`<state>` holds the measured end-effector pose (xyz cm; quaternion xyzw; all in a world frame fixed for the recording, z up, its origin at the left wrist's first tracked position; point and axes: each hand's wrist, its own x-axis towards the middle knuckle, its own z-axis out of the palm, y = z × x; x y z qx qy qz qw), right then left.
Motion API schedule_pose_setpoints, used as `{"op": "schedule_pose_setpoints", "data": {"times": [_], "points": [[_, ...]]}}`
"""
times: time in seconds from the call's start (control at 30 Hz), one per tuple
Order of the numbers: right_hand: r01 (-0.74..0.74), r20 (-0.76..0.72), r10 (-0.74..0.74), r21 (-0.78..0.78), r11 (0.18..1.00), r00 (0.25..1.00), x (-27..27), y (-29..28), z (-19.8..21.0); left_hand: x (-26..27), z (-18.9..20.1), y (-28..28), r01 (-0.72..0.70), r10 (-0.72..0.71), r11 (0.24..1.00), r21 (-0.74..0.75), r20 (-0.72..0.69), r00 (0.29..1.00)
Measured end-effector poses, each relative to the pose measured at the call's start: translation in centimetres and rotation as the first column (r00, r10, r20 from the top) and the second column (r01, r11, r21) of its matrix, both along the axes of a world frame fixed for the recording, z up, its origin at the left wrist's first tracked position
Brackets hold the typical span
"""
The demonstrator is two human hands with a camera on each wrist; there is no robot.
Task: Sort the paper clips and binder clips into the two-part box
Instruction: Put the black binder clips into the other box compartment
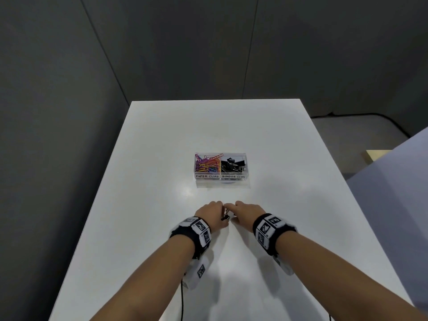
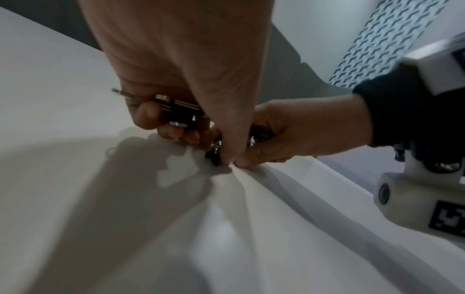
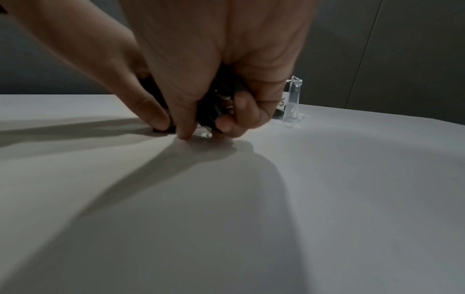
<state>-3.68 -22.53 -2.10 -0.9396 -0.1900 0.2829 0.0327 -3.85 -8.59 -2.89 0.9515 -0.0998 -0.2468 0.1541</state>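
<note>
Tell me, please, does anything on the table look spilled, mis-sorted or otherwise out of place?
Nothing stands out. The two-part box sits square, coloured paper clips left, black binder clips right. Both hands gather binder clips near the front.

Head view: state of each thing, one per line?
Clear plastic two-part box: open-topped, upright on the white table.
Coloured paper clips: in the left compartment.
Black binder clips: in the right compartment.
Left hand: gripping loose binder clips.
Right hand: gripping them too.

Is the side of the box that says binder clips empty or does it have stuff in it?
It has stuff in it: black binder clips are piled in the right half of the clear box, above its label.
</note>
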Motion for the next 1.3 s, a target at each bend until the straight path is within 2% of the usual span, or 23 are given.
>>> {"op": "schedule_pose_setpoints", "data": {"times": [0.23,0.4,0.57,0.63,0.7,0.9,1.07,1.17,1.3], "points": [[0.051,0.026,-0.053,0.057,0.997,0.998,0.9,-1.3,-1.0,0.5,0.1,1.5,0.191,-0.198,0.978,0.082,0.081,0.977],[0.31,-0.072,-0.302,0.155,0.938,0.951,3.3,-3.7,1.1,1.6,1.1,2.8,0.204,-0.205,0.979,0.028,0.222,0.953],[0.4,0.03,-0.434,0.333,0.854,0.9,7.6,-4.5,4.4,3.0,2.2,3.9,0.171,-0.152,0.984,-0.045,0.278,0.948],[0.391,0.049,-0.449,0.412,0.823,0.892,9.2,-3.6,5.2,3.5,2.2,4.2,0.17,-0.142,0.983,-0.073,0.29,0.946],[0.356,0.054,-0.416,0.427,0.831,0.908,10.5,-2.3,5.4,4.0,2.1,4.3,0.177,-0.145,0.98,-0.086,0.297,0.944],[0.23,0.157,-0.275,0.254,0.939,0.949,12.5,0.6,4.3,5.3,1.6,4.7,0.199,-0.168,0.975,-0.099,0.261,0.951],[0.157,0.188,-0.188,0.168,0.973,0.964,12.6,0.9,4.7,5.9,1.2,4.9,0.229,-0.19,0.965,-0.125,0.264,0.946],[0.144,0.267,-0.192,0.189,0.971,0.944,12.1,0.1,5.7,6.2,1.4,4.6,0.27,-0.222,0.954,-0.131,0.298,0.928],[0.203,0.36,-0.307,0.298,0.933,0.881,8.8,-3.3,7.1,6.9,2.6,3.8,0.333,-0.25,0.922,-0.198,0.35,0.903]]}}
